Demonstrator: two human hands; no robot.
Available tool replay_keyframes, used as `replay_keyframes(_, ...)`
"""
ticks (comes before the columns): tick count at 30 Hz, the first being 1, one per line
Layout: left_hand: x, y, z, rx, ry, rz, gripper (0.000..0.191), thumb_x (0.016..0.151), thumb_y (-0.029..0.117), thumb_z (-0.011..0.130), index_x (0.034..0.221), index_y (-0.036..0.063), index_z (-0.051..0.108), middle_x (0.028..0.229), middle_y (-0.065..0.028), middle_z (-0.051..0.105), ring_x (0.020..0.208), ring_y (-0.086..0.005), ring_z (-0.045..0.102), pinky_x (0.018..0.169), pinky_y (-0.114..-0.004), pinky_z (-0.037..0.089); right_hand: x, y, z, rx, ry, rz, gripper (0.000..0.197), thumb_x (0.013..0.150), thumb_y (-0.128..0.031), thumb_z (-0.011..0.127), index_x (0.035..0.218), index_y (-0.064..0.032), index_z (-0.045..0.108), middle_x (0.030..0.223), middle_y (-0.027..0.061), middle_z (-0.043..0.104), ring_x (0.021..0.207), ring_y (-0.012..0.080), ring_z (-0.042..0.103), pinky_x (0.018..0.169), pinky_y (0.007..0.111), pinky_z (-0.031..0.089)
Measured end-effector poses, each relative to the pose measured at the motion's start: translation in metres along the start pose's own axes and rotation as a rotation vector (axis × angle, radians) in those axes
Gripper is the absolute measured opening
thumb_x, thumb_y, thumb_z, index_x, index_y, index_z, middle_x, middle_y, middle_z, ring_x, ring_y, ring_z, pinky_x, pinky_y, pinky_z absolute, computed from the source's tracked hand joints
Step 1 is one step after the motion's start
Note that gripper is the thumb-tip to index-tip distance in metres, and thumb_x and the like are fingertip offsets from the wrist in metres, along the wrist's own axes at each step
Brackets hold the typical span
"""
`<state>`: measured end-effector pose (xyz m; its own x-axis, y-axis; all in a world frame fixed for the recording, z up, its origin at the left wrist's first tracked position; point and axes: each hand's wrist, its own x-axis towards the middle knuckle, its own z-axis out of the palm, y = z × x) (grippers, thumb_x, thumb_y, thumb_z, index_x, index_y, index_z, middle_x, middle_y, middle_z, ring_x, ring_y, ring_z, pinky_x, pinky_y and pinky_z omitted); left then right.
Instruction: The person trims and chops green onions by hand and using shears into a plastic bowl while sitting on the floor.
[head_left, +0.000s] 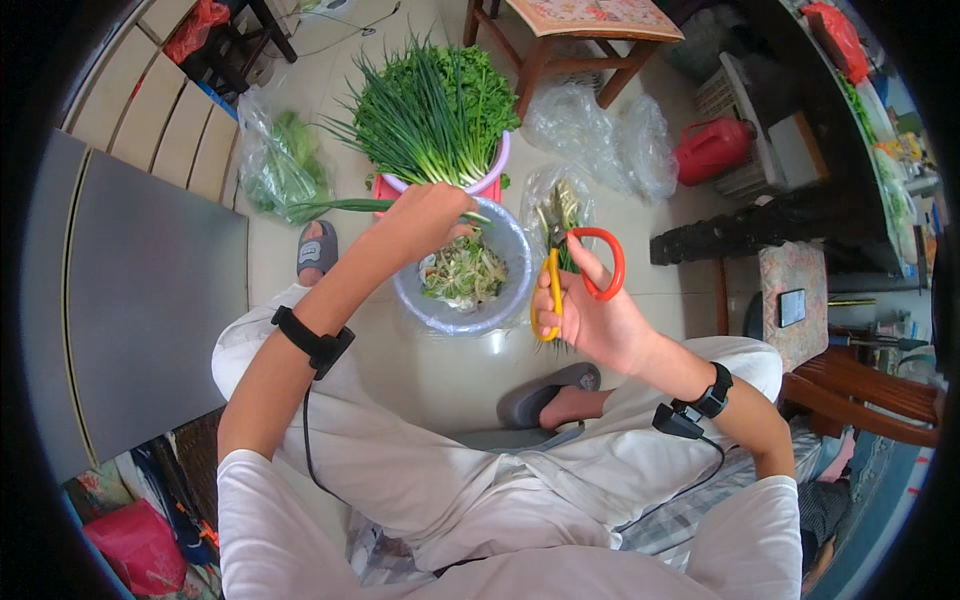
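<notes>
My left hand (431, 214) grips a spring onion (341, 204) above a plastic-lined bin (523, 259). Its white end points right, and the fingertips are partly hidden. Roots and pale trimmings (465, 274) lie inside the bin. To the bin's right, my right hand (604, 322) holds scissors (555, 289) with one red and one yellow handle. The handles are spread, and the dark blades point away from me. Beyond the bin, a purple basin (502, 159) is heaped with spring onions (427, 139) and leafy green herbs (484, 86).
More spring onions (566, 196) lie on clear plastic behind the scissors. A bag of leafy greens (285, 161) rests at left beside a grey cabinet (161, 285). A wooden stool (592, 19), clear plastic bags (600, 135) and a red jug (712, 150) stand farther back.
</notes>
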<state>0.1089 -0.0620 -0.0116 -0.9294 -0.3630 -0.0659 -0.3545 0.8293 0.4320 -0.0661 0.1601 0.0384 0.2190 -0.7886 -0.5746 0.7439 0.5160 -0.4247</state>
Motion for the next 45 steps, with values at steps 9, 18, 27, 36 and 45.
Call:
replay_keyframes(9, -0.01, 0.004, -0.008, -0.002, -0.02, -0.004, 0.025, 0.084, 0.016, 0.077, 0.108, 0.0069, 0.076, 0.092, -0.0205, 0.072, 0.09, -0.0385, 0.071, 0.084, -0.047, 0.056, -0.067, -0.075, 0.028, -0.411, 0.214, -0.292, 0.041, 0.102, -0.046, 0.059, 0.108, -0.0056, 0.058, 0.076, 0.0008, 0.051, 0.069, 0.0144, 0.053, 0.074, 0.033, 0.047)
replay_keyframes(18, -0.008, -0.003, 0.001, 0.069, 0.076, 0.11, 0.027, 0.087, 0.023, 0.075, 0.103, 0.0011, 0.071, 0.097, -0.0203, 0.069, 0.095, -0.0391, 0.068, 0.084, -0.048, 0.054, -0.169, -0.211, -0.007, -1.421, 0.801, -1.094, 0.033, 0.096, -0.024, 0.074, 0.112, 0.0019, 0.061, 0.08, 0.0001, 0.061, 0.067, 0.0112, 0.057, 0.063, 0.027, 0.045)
replay_keyframes(27, -0.015, 0.017, 0.002, -0.042, 0.144, 0.109, 0.03, 0.091, 0.026, 0.073, 0.108, 0.0017, 0.068, 0.093, -0.0162, 0.065, 0.086, -0.0361, 0.066, 0.078, -0.046, 0.052, -0.347, -0.365, -0.101, -1.914, 1.775, -1.125, 0.044, 0.087, -0.027, 0.079, 0.122, -0.0028, 0.067, 0.098, 0.0224, 0.074, 0.087, 0.0347, 0.073, 0.079, 0.041, 0.055)
replay_keyframes(36, -0.019, 0.016, -0.002, -0.098, 0.105, 0.052, 0.03, 0.089, 0.024, 0.075, 0.109, 0.0015, 0.069, 0.093, -0.0167, 0.066, 0.084, -0.0354, 0.066, 0.076, -0.046, 0.052, -0.388, -0.408, -0.168, -1.814, 1.531, -0.767, 0.053, 0.092, -0.039, 0.076, 0.121, 0.0052, 0.07, 0.109, 0.0164, 0.075, 0.094, 0.0195, 0.069, 0.086, 0.033, 0.054)
replay_keyframes(45, -0.019, 0.019, -0.019, -0.031, 0.162, 0.117, 0.023, 0.091, 0.016, 0.072, 0.107, 0.0009, 0.067, 0.093, -0.0172, 0.065, 0.086, -0.0356, 0.064, 0.077, -0.045, 0.051, -0.282, -0.348, -0.085, -2.042, 1.194, -1.191, 0.039, 0.1, -0.033, 0.066, 0.115, 0.0024, 0.069, 0.101, 0.0119, 0.075, 0.092, 0.0193, 0.07, 0.084, 0.032, 0.054)
